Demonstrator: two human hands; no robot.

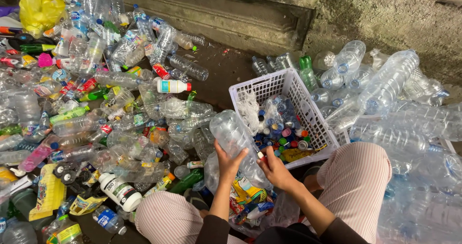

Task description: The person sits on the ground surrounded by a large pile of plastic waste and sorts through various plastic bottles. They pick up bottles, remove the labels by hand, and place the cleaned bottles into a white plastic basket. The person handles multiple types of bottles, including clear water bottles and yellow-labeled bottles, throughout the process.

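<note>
Head view: the left hand (pixel 228 163) grips a clear bottle (pixel 238 145) around its middle; the right hand (pixel 273 169) pinches at its lower, near end. The bottle's long axis slants, far end up-left toward the bottle heap (pixel 96 104), near end down-right. Just beyond stands a white basket (pixel 308 109) holding coloured caps (pixel 281 133).

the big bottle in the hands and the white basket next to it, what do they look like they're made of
The large clear bottle, held by the left hand and right hand, looks like thin transparent plastic: see-through, glossy, dented. The white basket looks like rigid moulded plastic with a matte finish, judging by its even lattice walls. The bottle caps inside it seem to be opaque coloured plastic.
</note>
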